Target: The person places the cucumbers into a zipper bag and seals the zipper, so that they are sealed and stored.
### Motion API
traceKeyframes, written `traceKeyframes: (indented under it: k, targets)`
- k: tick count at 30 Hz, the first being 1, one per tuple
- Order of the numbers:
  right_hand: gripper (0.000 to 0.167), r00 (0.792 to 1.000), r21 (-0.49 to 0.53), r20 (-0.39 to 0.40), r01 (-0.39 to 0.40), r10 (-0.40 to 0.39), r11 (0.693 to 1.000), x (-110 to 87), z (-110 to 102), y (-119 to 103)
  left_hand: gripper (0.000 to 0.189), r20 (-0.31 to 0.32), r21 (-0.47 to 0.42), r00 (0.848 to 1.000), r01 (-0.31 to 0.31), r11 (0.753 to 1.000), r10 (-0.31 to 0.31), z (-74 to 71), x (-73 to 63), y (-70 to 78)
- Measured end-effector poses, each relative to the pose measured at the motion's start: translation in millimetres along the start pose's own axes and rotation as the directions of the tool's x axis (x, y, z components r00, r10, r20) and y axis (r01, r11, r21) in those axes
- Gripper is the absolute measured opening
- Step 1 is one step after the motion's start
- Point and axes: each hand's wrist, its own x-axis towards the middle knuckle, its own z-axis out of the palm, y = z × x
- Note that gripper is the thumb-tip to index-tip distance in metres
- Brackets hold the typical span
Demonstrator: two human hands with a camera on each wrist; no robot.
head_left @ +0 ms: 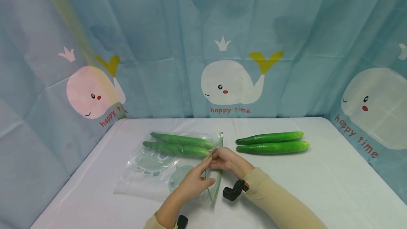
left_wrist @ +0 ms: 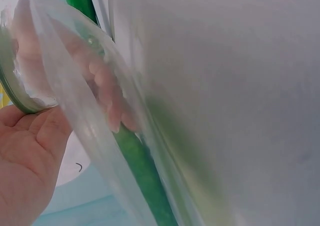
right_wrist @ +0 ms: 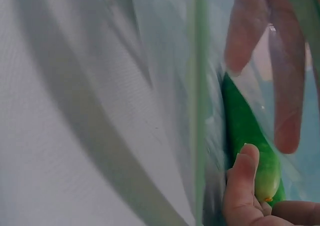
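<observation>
A clear zip bag (head_left: pixel 140 183) with a green-edged mouth lies flat, its mouth to the right. Inside are two green cucumbers, a far one (head_left: pixel 178 139) and a near one (head_left: pixel 176 149). My right hand (head_left: pixel 224 159) reaches into the mouth, thumb and curled fingers around the pale end of a cucumber (right_wrist: pixel 270 178). At the mouth, my left hand (head_left: pixel 194 183) has its fingers straight and thumb spread, touching the film and keeping the opening apart. Through the film in the right wrist view, straight left fingers (right_wrist: pixel 288 96) show.
Two more cucumbers, a far one (head_left: pixel 270 137) and a near one (head_left: pixel 273 147), lie side by side right of the bag. A white cloth covers the table (head_left: pixel 318 183). Blue curtains (head_left: pixel 159 80) printed with whales stand behind and at both sides.
</observation>
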Motion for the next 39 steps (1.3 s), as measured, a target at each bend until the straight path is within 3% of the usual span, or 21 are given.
traceKeyframes:
  k: [8, 15, 26, 30, 39]
  targets:
    - [0.046, 1.0, -0.063, -0.014, 0.011, -0.012, 0.998, 0.3, -1.3, 3.3, 0.07, 0.0, -0.007, 1.0, 0.003, 1.0, -0.003, -1.0, -1.6, 0.4]
    - [0.045, 0.999, -0.169, 0.024, 0.05, -0.046, 0.984, -14.7, -17.0, -0.3, 0.07, -0.001, -0.004, 1.0, 0.026, 1.0, -0.026, -1.7, -1.3, 1.3]
    - [0.052, 0.98, -0.389, 0.019, 0.189, -0.198, 0.902, -54.1, -65.7, -16.4, 0.069, -0.018, 0.026, 1.0, 0.024, 0.999, -0.024, -0.4, -2.3, -1.3]
    - [0.051, 0.96, -0.506, 0.034, 0.256, -0.278, 0.823, -68.6, -82.3, -26.6, 0.07, -0.017, 0.039, 1.0, 0.022, 0.999, -0.021, -0.4, -2.4, -2.2]
    - [0.051, 0.898, -0.739, 0.138, 0.375, -0.419, 0.56, -97.4, -122.9, -54.1, 0.073, -0.013, 0.043, 1.0, 0.017, 0.999, -0.016, -2.0, -2.7, -0.8]
